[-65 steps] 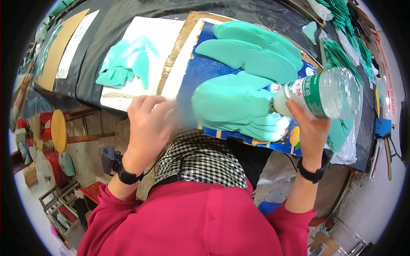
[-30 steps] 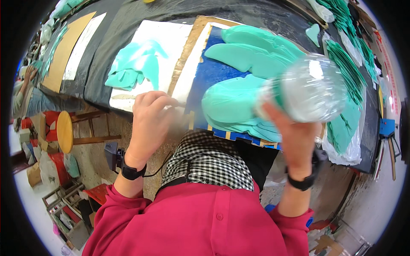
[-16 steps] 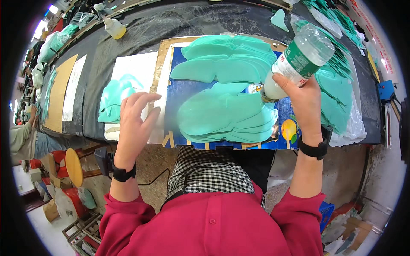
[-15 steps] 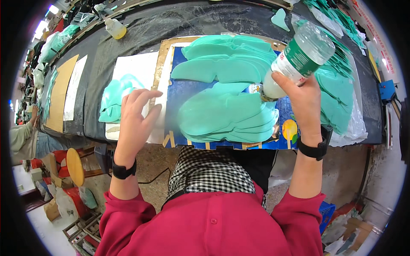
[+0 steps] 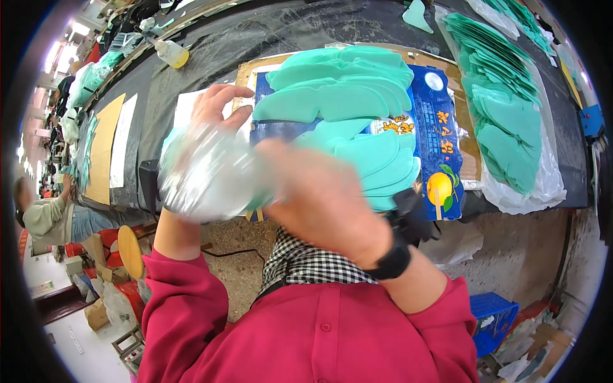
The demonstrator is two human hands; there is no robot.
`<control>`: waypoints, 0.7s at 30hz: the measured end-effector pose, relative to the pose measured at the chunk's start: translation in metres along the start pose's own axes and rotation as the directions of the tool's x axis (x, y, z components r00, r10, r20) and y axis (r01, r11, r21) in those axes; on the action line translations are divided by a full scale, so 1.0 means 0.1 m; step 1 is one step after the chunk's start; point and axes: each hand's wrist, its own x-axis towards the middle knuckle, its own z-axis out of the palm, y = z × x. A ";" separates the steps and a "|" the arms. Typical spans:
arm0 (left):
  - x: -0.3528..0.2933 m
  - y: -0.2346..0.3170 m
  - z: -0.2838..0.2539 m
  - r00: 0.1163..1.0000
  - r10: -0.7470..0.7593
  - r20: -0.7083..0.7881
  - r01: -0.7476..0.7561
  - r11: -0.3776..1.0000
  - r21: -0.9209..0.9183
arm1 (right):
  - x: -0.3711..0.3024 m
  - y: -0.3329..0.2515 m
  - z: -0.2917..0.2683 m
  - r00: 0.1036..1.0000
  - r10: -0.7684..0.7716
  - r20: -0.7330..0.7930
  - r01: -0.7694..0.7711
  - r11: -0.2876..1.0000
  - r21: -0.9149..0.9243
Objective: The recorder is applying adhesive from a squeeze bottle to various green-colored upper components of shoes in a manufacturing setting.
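My right hand (image 5: 325, 198), smeared by motion, is closed around a clear plastic bottle (image 5: 214, 175). The bottle is tipped sideways and crosses in front of my left wrist. Beyond it, my left hand (image 5: 217, 105) has its fingers apart and slightly bent, at the left edge of the blue printed cardboard (image 5: 431, 108); I see nothing held in it. On the cardboard lie overlapping thin green mask-shaped pieces (image 5: 332, 99), with a second fanned group (image 5: 383, 163) closer to me, partly covered by my right hand. A smaller green pile at the left is mostly hidden behind the bottle.
More green pieces (image 5: 504, 115) lie in a long stack on white plastic at the right. A small bottle with yellow liquid (image 5: 172, 54) stands at the far left. Tan board (image 5: 107, 150) lies on the black table covering (image 5: 306, 25). Another person (image 5: 51, 214) is at the left.
My right hand has swung the bottle from the right of the cardboard leftward, over to my left wrist. My left hand has shifted slightly farther from me.
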 end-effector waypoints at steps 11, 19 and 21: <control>0.20 0.27 0.48 0.991 0.131 -0.007 -0.127 0.974 0.188 | -0.53 1.02 -1.50 0.632 0.709 -0.312 -0.360 0.625 0.692; 0.27 0.41 0.25 0.957 0.273 -0.096 -0.271 0.962 0.029 | -1.13 1.02 -1.65 0.708 0.689 -0.158 0.135 0.088 0.987; 0.26 0.53 0.10 0.965 0.250 -0.085 -0.256 0.964 -0.076 | -1.13 0.98 -1.69 0.714 0.673 -0.195 0.158 0.117 0.980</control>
